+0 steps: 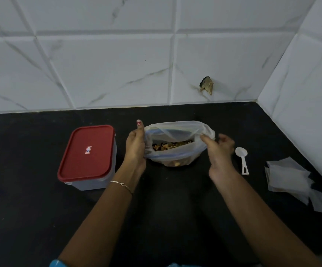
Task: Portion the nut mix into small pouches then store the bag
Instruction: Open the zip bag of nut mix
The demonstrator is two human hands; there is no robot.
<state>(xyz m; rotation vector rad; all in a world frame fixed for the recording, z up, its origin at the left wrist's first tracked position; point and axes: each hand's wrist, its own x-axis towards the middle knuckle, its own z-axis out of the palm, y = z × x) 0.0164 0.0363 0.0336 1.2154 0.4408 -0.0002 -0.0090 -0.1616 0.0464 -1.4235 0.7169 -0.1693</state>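
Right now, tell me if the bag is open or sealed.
Open. Left hand and right hand hold the bag mouth apart, nut mix visible inside.

A: L side?
B: Red-lid box (pixel 87 155) is sitting just L of the bag (pixel 179 130); left grip (pixel 136 149) is filling the gap betw. them.
A: R side?
B: Scoop (pixel 242 158) is lying near the bag, pouches (pixel 289 176) are crowding the wall corner. Bare desk (pixel 21 218) is showing in front, forearms crossing it.
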